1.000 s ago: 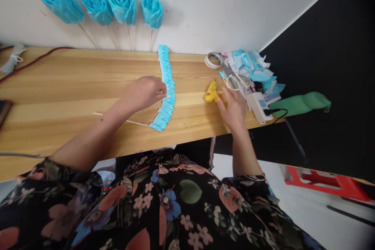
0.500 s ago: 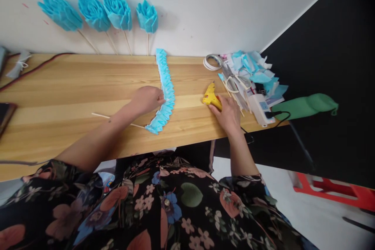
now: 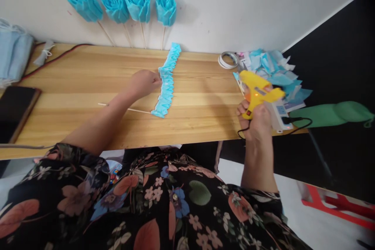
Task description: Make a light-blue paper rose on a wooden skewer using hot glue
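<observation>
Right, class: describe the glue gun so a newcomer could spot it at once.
At the right end of the wooden table lies a white power strip. Partly in front of it, the right hand holds the glue gun. Its bright yellow body sets it apart from the white tape and blue scraps.

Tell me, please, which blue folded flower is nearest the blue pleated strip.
The rightmost blue folded flower; the other three are farther left of the strip.

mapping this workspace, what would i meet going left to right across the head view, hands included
Dark phone, left hand, pleated blue strip, tape roll, yellow glue gun in the right hand, long green object.
</observation>
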The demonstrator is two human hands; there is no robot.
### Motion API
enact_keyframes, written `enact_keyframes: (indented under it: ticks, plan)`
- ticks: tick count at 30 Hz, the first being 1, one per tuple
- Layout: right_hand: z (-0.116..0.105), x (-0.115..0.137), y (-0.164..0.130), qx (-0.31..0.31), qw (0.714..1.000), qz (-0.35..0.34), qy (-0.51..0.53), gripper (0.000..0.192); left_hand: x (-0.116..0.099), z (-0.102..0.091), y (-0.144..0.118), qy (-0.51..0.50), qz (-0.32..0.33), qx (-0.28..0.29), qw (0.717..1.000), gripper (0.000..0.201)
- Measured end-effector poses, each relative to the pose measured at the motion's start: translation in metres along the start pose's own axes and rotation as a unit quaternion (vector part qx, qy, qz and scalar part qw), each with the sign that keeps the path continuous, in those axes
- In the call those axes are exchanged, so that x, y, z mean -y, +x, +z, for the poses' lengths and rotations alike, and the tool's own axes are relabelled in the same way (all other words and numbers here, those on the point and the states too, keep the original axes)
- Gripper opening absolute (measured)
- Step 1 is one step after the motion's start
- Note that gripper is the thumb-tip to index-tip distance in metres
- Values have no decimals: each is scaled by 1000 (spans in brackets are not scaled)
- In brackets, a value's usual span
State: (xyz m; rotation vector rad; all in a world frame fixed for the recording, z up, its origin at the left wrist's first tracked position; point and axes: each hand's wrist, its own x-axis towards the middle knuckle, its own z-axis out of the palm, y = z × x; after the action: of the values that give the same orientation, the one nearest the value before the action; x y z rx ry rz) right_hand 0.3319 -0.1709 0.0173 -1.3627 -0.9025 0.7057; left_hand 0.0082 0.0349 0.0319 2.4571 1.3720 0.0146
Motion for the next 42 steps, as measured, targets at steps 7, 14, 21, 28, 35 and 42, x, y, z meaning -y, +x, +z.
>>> enact_keyframes:
  ticks: [7, 14, 21, 28, 35, 42]
  plan:
    - [45, 24, -37, 93, 978, 164, 84, 36, 34, -12, -27, -47, 17, -91, 995, 33]
    - [75, 3, -57, 216, 950, 216, 60, 45, 54, -4, -52, -109, 62, -103, 987, 25]
    - [82, -6, -56, 278, 946, 167, -26, 42, 54, -2, -76, -208, 153, -41, 965, 34]
    - [83, -9, -53, 296, 935, 182, -65, 47, 76, 2, -75, -120, 223, 36, 967, 32]
    - [80, -3, -47, 339, 923, 146, -105, 35, 69, -5, -79, -102, 257, 59, 959, 32]
    - [86, -5, -46, 328, 922, 144, -147, 42, 69, -2, -76, -109, 272, 51, 955, 25]
